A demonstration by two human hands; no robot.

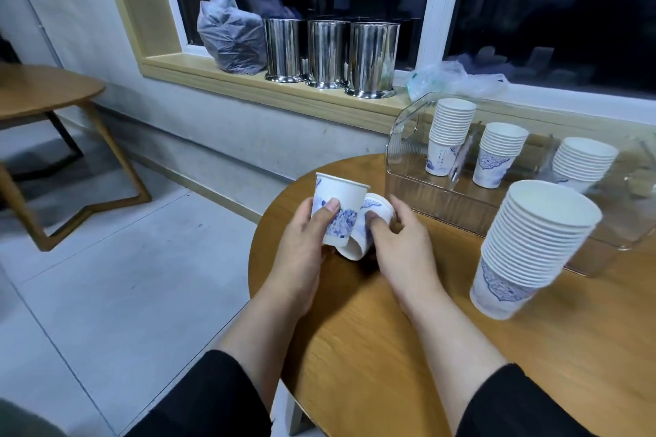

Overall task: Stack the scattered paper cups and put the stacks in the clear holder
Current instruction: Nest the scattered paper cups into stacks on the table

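Both hands worked at the far left edge of the round wooden table (372, 348). The left hand (301, 252) gripped an upright paper cup (335, 211), thumb across its blue-printed side, mouth up. The right hand (404, 241) had its fingers curled round a second cup (369, 223), which lay tilted on its side just behind and below the first, touching it; whether that cup rested on the table could not be told. A tall stack of cups (532, 248) stood free on the table near its right edge, leaning slightly. The clear holder (443, 195) sat along the far right edge of the table, below the windowsill (248, 82), and held three shorter stacks: a left stack (449, 133), a middle stack (498, 152) and a right stack (582, 161), each upright in its own section. On the windowsill stood three steel canisters (328, 53) side by side, with a grey plastic bag (230, 35) at their left and a crumpled clear bag (451, 78) at their right. A second wooden table (39, 89) stood well apart, at the left.
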